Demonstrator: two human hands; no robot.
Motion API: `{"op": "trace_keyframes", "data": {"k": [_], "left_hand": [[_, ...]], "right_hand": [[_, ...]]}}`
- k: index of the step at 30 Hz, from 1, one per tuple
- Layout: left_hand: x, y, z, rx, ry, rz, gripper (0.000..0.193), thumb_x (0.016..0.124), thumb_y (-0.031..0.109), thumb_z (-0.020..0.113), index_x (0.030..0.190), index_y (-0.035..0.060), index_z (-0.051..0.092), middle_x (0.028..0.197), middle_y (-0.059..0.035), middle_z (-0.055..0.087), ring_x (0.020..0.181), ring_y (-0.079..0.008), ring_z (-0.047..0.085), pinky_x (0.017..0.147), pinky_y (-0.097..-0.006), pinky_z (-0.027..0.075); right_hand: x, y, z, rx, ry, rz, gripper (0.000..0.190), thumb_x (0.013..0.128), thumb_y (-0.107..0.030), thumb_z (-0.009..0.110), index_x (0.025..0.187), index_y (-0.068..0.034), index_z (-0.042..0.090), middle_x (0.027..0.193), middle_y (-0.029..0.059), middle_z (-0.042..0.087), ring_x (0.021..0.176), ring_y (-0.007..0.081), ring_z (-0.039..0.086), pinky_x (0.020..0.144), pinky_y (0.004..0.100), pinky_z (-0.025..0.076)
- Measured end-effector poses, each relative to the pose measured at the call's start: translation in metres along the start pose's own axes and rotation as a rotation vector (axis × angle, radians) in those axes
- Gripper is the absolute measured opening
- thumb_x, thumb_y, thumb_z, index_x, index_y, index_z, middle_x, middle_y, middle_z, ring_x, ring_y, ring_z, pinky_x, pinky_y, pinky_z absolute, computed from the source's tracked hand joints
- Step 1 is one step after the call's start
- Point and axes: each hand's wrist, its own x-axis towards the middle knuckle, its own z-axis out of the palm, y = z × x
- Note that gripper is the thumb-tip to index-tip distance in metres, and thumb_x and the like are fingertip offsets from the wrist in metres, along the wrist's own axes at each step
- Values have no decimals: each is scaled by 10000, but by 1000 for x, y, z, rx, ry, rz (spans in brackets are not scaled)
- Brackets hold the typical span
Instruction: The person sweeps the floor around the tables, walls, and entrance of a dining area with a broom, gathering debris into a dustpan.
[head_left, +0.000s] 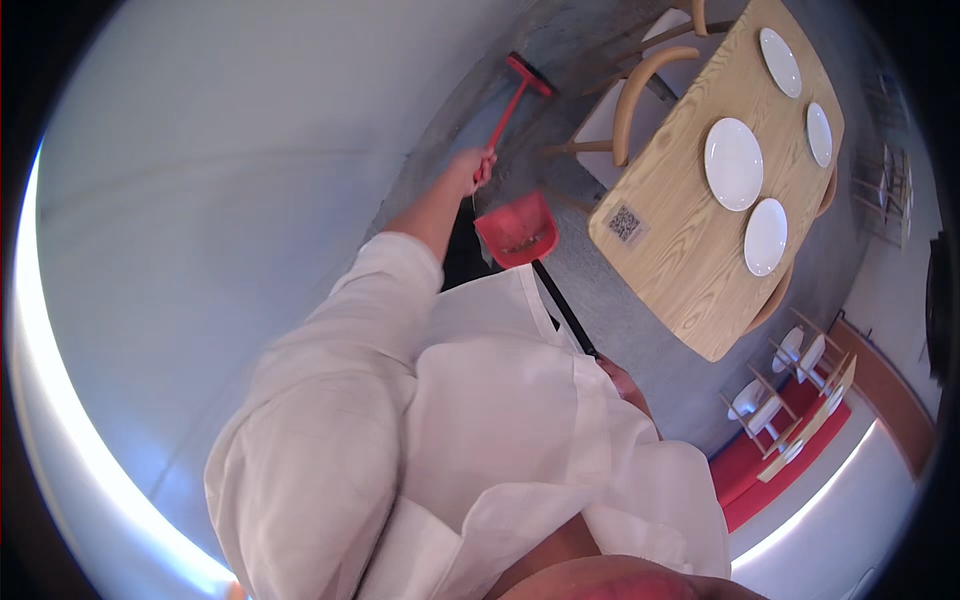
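My left hand is closed around the red handle of a broom, and the arm reaches forward. The broom's red head with dark bristles rests on the grey floor beyond that hand, near the wall. Closer to my body, a red dustpan lies tilted with small debris in it. Its black handle runs back to my right hand, which grips the end beside my white shirt; part of this hand is hidden by the shirt.
A wooden table stands at the right with several white plates and a printed code. Wooden chairs with white seats are tucked along it. The pale wall rises close on the left. Farther right is a red bench with more chairs.
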Motion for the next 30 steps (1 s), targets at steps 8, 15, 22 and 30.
{"op": "trace_keyframes", "data": {"k": [8,15,22,30], "left_hand": [[-29,-93,-182,-279,-51,141,137,800,113,559,854,5,494,608,-23,497,400,-53,368,339,-161,267],[-194,-238,-335,-165,404,56,129,798,146,555,770,27,514,528,0,445,375,-54,384,308,-170,283],[-195,-271,-220,186,381,341,124,731,165,541,743,42,545,532,-14,431,391,-115,390,340,-282,268],[-71,-177,-230,-113,45,251,109,783,138,584,790,31,566,597,-21,515,472,-75,428,377,-205,323]], "right_hand": [[-14,-37,-21,-286,-36,97,429,839,-110,464,1241,-135,315,740,21,447,524,40,370,363,128,267],[-13,-58,-9,-479,-31,161,347,841,-104,467,1174,-131,375,744,26,451,539,46,380,374,133,281],[-7,-51,6,-470,93,187,261,840,-102,480,1089,-133,408,751,29,450,545,47,390,373,136,290],[-27,-3,51,-419,90,253,249,832,-97,496,1063,-146,419,753,40,453,542,57,390,371,134,287]]}}
